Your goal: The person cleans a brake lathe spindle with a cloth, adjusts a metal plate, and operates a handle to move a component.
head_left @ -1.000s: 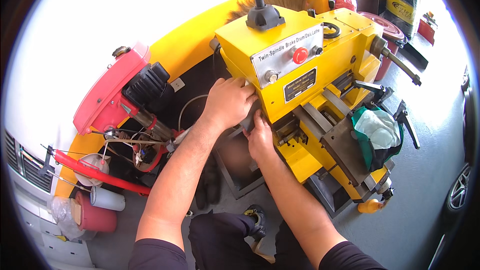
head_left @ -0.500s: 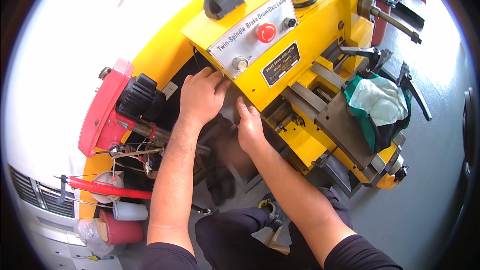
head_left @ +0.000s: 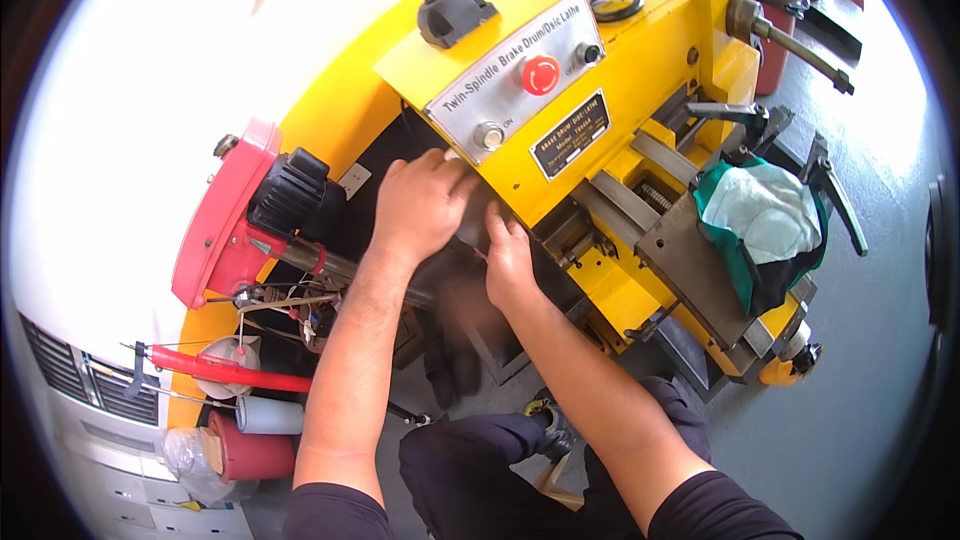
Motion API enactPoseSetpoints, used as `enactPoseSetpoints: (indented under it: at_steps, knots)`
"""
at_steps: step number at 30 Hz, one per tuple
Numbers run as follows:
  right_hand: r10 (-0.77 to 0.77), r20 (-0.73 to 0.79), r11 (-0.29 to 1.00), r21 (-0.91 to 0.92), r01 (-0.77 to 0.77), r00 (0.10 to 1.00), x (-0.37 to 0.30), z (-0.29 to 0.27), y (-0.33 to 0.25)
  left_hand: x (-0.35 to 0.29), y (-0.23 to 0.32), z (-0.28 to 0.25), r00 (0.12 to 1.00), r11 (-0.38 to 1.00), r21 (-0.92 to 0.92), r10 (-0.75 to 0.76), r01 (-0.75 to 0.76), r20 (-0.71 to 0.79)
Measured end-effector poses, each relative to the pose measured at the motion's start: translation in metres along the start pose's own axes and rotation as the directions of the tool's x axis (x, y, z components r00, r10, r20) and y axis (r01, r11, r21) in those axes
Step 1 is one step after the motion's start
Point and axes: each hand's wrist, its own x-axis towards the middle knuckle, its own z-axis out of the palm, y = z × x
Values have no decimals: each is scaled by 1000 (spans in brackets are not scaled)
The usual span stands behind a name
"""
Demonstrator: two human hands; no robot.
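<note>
A yellow brake lathe (head_left: pixel 640 60) fills the upper right, with a silver control panel (head_left: pixel 470 105) carrying a red stop button (head_left: pixel 539 75). At its lower left side, my left hand (head_left: pixel 424 205) is closed, knuckles up, its fingertips hidden. Close by, my right hand (head_left: pixel 510 258) has its thumb raised against the machine's side, with the other fingers curled and partly hidden. Whatever either hand grips cannot be made out. A grey metal surface (head_left: pixel 478 223) shows between them, and a brownish blur lies below.
To the left stand a red machine housing (head_left: pixel 225 215) with a black motor (head_left: pixel 290 195), a red bar (head_left: pixel 235 368), and a dark red container (head_left: pixel 250 448). White and green cloths (head_left: pixel 762 210) lie on the lathe's slide. Black lever handles (head_left: pixel 840 195) stick out at right.
The whole scene has shifted slightly to the right in view. Both hands remain at the lathe's side, the left with its fingers a little more bunched.
</note>
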Motion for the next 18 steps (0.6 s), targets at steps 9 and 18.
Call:
enactPoseSetpoints:
  at_steps: [9, 18]
  knots:
    - [-67, 126, 998, -1, 68, 990, 5, -5, -1, 2, -2, 3, 993, 992, -76, -102, 98, -60]
    - [13, 63, 998, 55, -17, 998, -1, 1, -7, -3, -3, 9, 987, 984, -98, -154, 148, -56]
